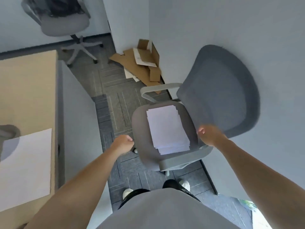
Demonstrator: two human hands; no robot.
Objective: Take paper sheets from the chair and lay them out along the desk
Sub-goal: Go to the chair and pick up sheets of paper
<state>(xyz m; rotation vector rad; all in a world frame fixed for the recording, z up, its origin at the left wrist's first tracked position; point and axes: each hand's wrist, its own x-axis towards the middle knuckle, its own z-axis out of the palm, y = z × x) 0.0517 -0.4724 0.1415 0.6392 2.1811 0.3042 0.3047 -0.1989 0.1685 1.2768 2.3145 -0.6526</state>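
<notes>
Now, far left, the desk [24, 96] carries one white sheet [28, 166] near its edge. A strip of carpet [115, 103] lies open between desk and chair [219, 90]. The left hand [123, 143] is curled and holding nothing, just beside the seat's left rim. The paper stack [166, 128] lies on the seat. The right hand [209, 134] is curled at the seat's right edge, and I can't tell what it grips, if anything.

I log the paper sheets [166, 128] as plain white. The chair [219, 90] under them has a mid-grey seat, a darker slate-grey back and pale grey armrests. The desk [28, 90] is light beige, and the 1 desk sheet [26, 166] is white. The carpet [115, 103] is dark grey tiles with thin line stripes. The cardboard [140, 70] is brown with white panels. The 2nd chair [64, 22] is grey. I read the wearer's shirt [165, 212] as light grey and the shoes [184, 184] as white.
</notes>
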